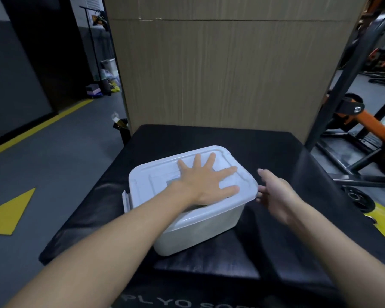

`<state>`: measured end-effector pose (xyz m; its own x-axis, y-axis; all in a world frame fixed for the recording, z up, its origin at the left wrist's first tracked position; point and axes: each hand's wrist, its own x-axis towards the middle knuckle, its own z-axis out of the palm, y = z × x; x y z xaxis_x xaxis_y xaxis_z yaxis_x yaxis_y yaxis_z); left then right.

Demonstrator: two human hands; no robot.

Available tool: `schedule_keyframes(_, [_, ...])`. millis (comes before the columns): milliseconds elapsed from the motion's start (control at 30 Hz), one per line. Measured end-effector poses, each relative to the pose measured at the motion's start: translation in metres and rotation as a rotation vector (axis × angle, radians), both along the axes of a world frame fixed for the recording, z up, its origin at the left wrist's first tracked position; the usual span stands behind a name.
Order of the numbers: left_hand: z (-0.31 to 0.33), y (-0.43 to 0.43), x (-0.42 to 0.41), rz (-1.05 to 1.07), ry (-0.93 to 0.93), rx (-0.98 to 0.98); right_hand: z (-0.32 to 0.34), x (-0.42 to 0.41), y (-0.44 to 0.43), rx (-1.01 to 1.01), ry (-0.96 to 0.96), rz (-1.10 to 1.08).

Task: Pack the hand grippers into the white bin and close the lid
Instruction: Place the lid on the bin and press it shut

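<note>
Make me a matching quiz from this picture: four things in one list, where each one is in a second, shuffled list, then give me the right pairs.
Things:
1. left hand
2. right hand
3. white bin
4. cardboard box

Places:
A. standing behind the black pad
B. spread flat on top of the lid
C. sitting on the black pad
D. at the lid's right edge

Pairs: 1-B, 2-D, 3-C, 4-A
</note>
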<state>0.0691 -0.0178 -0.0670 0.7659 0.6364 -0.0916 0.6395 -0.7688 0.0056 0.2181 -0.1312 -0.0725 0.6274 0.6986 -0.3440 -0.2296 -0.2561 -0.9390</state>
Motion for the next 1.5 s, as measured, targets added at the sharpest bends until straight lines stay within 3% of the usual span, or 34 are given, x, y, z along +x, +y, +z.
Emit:
schedule_keyframes(167, [0.003, 0.006, 0.002, 0.023, 0.008, -0.023, 0.006, 0.010, 0.037, -0.115, -0.165, 0.255])
schedule_keyframes(433, [0.000, 0.011, 0.003, 0.040, -0.036, -0.016, -0.011, -0.001, 0.050, -0.042, -0.445, 0.112])
schedule_keyframes(633, [0.006, 0.017, -0.004, 0.027, -0.080, -0.034, -0.006, 0.006, 0.054, -0.112, -0.445, 0.257])
schedule_keyframes(767, [0.007, 0.019, -0.004, -0.002, -0.100, 0.011, -0.009, 0.007, 0.057, -0.167, -0.817, 0.212])
schedule_keyframes(967, [0.002, 0.019, -0.004, -0.005, -0.121, 0.022, -0.008, 0.008, 0.063, -0.266, -0.985, 0.246])
schedule_keyframes(1033, [0.003, 0.018, -0.008, -0.004, -0.111, -0.018, -0.006, 0.000, 0.063, -0.396, -1.208, 0.263])
schedule_keyframes(1100, [0.006, 0.018, -0.012, 0.006, -0.171, -0.067, -0.006, -0.014, 0.063, -0.315, -1.475, 0.277])
schedule_keyframes(1200, [0.008, 0.023, -0.019, 0.089, -0.334, -0.141, -0.003, -0.041, 0.062, -0.036, -1.400, 0.516])
schedule_keyframes(1333, [0.010, 0.034, -0.045, 0.127, -0.467, -0.270, 0.000, -0.053, 0.068, -0.207, -1.452, 0.627])
schedule_keyframes(1500, [0.012, 0.040, -0.103, 0.242, -0.244, 0.108, 0.010, -0.071, 0.075, -0.392, -1.503, 0.667])
